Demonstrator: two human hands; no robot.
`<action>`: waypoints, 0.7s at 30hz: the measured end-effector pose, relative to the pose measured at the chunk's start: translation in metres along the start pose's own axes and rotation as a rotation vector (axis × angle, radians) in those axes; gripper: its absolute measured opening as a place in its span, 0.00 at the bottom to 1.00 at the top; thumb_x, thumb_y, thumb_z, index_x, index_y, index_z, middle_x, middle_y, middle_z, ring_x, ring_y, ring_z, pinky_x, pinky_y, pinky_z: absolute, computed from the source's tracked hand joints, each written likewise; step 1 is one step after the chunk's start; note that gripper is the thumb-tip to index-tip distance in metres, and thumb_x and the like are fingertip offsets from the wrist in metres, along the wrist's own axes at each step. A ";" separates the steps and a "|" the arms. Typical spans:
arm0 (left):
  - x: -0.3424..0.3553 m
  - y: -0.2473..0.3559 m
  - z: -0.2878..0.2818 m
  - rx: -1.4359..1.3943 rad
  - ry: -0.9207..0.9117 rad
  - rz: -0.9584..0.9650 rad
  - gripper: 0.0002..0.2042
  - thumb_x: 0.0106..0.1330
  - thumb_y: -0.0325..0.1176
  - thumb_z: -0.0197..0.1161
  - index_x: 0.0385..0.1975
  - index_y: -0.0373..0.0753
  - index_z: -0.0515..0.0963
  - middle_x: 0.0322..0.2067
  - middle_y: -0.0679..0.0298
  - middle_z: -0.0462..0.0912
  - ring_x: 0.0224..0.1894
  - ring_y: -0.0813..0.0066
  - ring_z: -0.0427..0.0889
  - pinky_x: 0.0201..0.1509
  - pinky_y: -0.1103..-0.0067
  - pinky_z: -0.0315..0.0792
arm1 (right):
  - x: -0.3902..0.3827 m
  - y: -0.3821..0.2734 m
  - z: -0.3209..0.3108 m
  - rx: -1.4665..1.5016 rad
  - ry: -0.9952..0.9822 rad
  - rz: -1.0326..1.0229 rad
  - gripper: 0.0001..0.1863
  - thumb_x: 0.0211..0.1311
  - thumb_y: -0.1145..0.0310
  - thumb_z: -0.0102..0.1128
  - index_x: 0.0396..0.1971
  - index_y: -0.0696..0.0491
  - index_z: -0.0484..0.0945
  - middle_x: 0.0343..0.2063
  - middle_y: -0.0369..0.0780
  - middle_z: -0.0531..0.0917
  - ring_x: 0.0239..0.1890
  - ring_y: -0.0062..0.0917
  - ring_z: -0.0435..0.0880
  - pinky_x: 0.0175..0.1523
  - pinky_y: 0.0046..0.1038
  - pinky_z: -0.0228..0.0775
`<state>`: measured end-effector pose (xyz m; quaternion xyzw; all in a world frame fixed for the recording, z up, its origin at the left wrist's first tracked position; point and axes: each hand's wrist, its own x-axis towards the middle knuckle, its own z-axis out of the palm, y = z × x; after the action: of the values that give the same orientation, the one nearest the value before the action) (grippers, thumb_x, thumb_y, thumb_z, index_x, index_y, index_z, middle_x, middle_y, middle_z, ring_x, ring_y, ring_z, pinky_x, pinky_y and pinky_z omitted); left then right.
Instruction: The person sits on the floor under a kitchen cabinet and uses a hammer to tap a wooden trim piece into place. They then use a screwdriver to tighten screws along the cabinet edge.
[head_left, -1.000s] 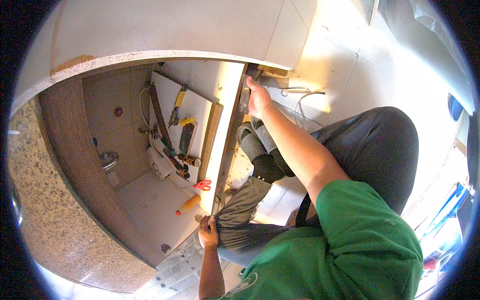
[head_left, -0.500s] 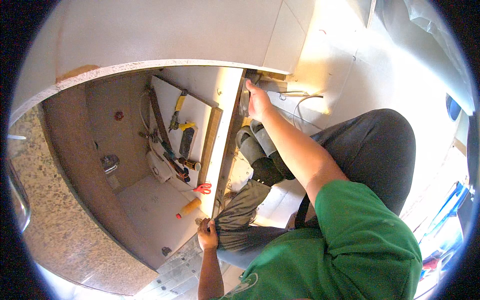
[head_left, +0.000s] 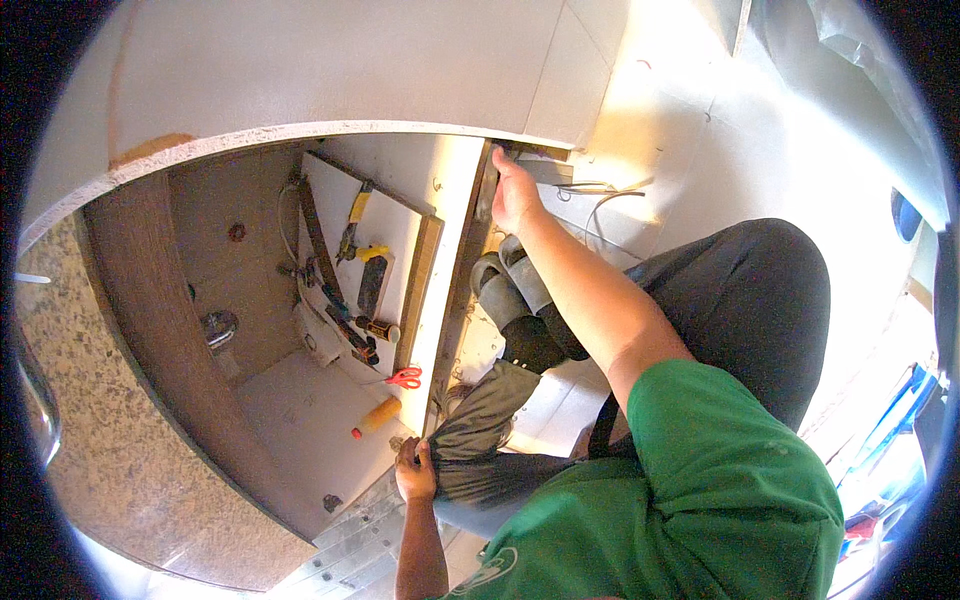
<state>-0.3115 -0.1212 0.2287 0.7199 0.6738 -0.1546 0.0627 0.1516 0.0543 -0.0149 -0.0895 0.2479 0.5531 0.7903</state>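
My right hand [head_left: 513, 195] reaches to the far end of the cabinet's front edge [head_left: 468, 235]. Its thumb points up and its fingers wrap a flat dark grey piece [head_left: 486, 192] pressed against that edge; the kind is unclear. Beside my bent knee, at the near end of the same edge, my left hand [head_left: 415, 471] is closed, its fingers curled. What it holds, if anything, I cannot make out. Inside the cabinet, close to the left hand, lie an orange cylinder with a red end [head_left: 380, 415] and red-handled scissors [head_left: 404, 378].
A white board [head_left: 385, 225] in the cabinet bears yellow-handled tools [head_left: 360, 205] and a black-and-yellow can [head_left: 380, 330]. A speckled countertop [head_left: 130, 450] curves along the left. Loose wires [head_left: 610, 195] lie on the floor beyond my right hand. My sandals [head_left: 500, 285] rest beside the cabinet.
My right hand has shifted slightly toward the far end of the cabinet edge, with the dark grey piece in it. The left hand stays in place.
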 end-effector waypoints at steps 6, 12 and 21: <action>0.000 0.002 -0.005 -0.012 -0.015 0.000 0.21 0.74 0.49 0.57 0.51 0.35 0.82 0.55 0.50 0.82 0.61 0.51 0.77 0.68 0.63 0.68 | 0.001 0.013 -0.013 0.028 -0.012 0.054 0.19 0.73 0.55 0.58 0.53 0.52 0.79 0.53 0.37 0.84 0.57 0.29 0.80 0.66 0.37 0.69; 0.001 0.006 -0.006 -0.006 -0.051 -0.038 0.22 0.74 0.49 0.56 0.51 0.35 0.82 0.56 0.49 0.81 0.62 0.50 0.76 0.68 0.63 0.67 | -0.002 -0.005 -0.001 -0.033 0.043 0.021 0.18 0.72 0.55 0.59 0.52 0.52 0.80 0.50 0.38 0.86 0.53 0.31 0.83 0.64 0.38 0.70; 0.000 0.000 -0.003 -0.051 -0.040 -0.049 0.22 0.74 0.49 0.57 0.52 0.35 0.81 0.56 0.50 0.82 0.61 0.51 0.77 0.68 0.64 0.68 | -0.005 -0.004 0.013 -0.037 0.023 0.007 0.33 0.70 0.53 0.60 0.67 0.57 0.65 0.68 0.40 0.71 0.71 0.31 0.64 0.78 0.35 0.43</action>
<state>-0.3106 -0.1201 0.2314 0.6981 0.6935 -0.1530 0.0908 0.1575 0.0538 -0.0014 -0.1095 0.2469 0.5593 0.7837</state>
